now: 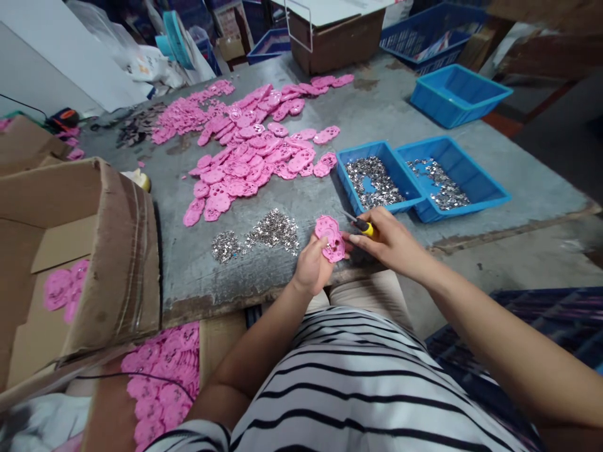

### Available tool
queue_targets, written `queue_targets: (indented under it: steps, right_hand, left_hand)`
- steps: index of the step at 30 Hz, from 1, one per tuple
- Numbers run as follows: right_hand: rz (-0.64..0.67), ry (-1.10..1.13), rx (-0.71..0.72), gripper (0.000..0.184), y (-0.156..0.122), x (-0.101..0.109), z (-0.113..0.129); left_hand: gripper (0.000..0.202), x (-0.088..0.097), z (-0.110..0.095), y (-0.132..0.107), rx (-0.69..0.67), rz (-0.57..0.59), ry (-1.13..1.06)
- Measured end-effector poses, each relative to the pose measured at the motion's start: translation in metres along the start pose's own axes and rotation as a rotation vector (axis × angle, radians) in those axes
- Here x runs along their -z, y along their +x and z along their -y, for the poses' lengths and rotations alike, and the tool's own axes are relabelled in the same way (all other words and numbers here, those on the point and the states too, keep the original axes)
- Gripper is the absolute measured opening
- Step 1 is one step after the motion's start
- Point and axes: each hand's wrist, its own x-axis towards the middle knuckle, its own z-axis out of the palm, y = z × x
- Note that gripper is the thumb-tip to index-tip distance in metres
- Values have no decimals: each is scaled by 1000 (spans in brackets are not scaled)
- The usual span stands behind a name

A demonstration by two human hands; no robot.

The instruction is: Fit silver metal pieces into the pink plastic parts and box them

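Note:
My left hand (pixel 313 265) is closed round the lower left side of a pink plastic piece (pixel 330 235), an ornate flat shape with holes, held up near the table's front edge. A screwdriver (pixel 366 228) with a yellow and black handle is gripped in my right hand (pixel 393 242), its thin shaft pointing up and left. The fingers of that hand come close to the pink piece's right edge; whether they touch it I cannot tell. Left of my hands, small silvery metal parts (pixel 274 228) lie in two heaps on the table.
Many pink pieces (pixel 249 157) are piled across the grey table (pixel 198 285). Two blue trays (pixel 346 182) (pixel 490 188) of metal parts stand at right, another blue tray (pixel 459 100) behind. Cardboard boxes (pixel 127 245) with pink pieces stand at left. A brown box (pixel 336 44) sits at the back.

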Motion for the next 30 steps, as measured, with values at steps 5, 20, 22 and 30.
queue_targets:
  steps: [5,20,22,30]
  right_hand:
    - [187,-331,8,33,-23,21,13]
    - [402,-936,-24,43,-24,33,52]
    - [434,-929,-11,41,-19,35,56]
    - [572,-975,35,33,16,48,63]
  left_hand:
    - [20,2,-1,-2,-10,-10,10]
    - [13,-3,1,-2,-54,-102,66]
    - [13,-4,3,-3,-68,-81,95]
    - [17,-6,3,-3,-59,-75,158]
